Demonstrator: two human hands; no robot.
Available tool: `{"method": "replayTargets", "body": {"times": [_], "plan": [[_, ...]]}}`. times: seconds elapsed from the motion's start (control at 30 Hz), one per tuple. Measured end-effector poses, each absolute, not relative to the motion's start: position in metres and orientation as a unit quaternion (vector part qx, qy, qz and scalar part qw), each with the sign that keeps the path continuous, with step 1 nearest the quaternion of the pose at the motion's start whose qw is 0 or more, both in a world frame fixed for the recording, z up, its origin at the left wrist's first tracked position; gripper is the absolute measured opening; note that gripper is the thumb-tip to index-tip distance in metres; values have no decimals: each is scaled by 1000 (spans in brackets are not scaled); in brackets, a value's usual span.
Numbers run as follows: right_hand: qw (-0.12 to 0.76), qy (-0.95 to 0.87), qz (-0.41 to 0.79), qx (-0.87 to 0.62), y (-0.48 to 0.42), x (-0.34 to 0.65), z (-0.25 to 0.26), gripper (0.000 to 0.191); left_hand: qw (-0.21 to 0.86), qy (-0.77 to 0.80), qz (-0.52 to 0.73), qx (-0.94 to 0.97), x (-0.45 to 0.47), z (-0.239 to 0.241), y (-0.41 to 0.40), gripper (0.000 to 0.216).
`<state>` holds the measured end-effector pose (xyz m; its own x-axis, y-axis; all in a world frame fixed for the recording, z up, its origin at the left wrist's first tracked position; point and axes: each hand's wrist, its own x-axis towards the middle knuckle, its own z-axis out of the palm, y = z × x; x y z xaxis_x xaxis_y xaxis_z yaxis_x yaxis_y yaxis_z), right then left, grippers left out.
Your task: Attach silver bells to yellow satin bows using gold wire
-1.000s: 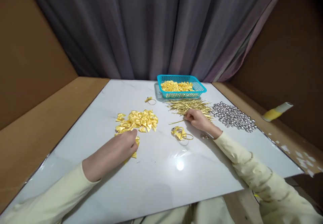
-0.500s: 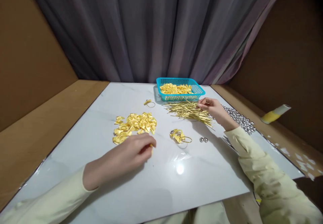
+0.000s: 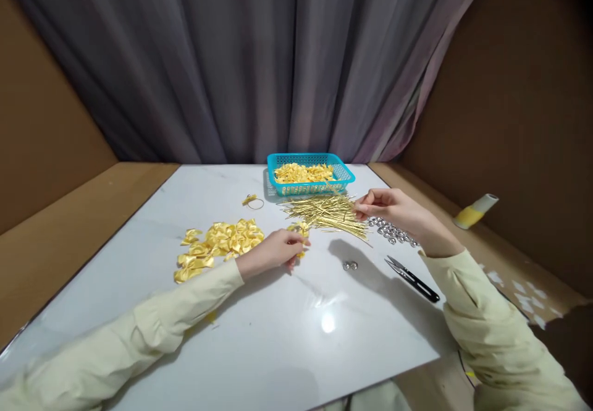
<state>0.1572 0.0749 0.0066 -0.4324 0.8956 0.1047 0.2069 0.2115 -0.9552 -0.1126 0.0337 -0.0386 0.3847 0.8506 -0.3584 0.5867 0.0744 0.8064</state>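
My left hand (image 3: 275,250) has its fingers closed at a yellow ribbon bow (image 3: 302,230) with a bell and gold tie. The hand covers part of it. My right hand (image 3: 386,210) is pinched above the right end of a pile of gold twist ties (image 3: 324,213); a thin gold tie seems to stick out from its fingertips. Left of my left hand lies a heap of yellow ribbon bows (image 3: 222,241). Two silver bells (image 3: 351,266) rest on the white table between my hands, nearer to me.
Black thread snips (image 3: 412,279) lie beside my right forearm. More silver bells (image 3: 391,230) are partly behind my right wrist. At the back stands a blue basket (image 3: 311,186) of yellow bows. A finished-looking bow with a gold loop (image 3: 252,201) sits left of it. A tube (image 3: 476,211) is at right.
My left hand has moved right and forward onto the bow with the bell; a yellow bit now lies under my left forearm. My right hand stays near the gold ties. The view has shifted.
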Motion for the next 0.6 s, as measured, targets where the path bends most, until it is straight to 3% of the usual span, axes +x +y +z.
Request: {"method": "replayTargets", "body": {"times": [0.33, 0.6], "plan": [[284, -663, 580, -379, 77, 124, -21, 42, 503, 547, 181, 644, -142, -15, -9, 25], [224, -696, 566, -381, 78, 124, -30, 28, 520, 540, 201, 630, -139, -23, -14, 24]]}}
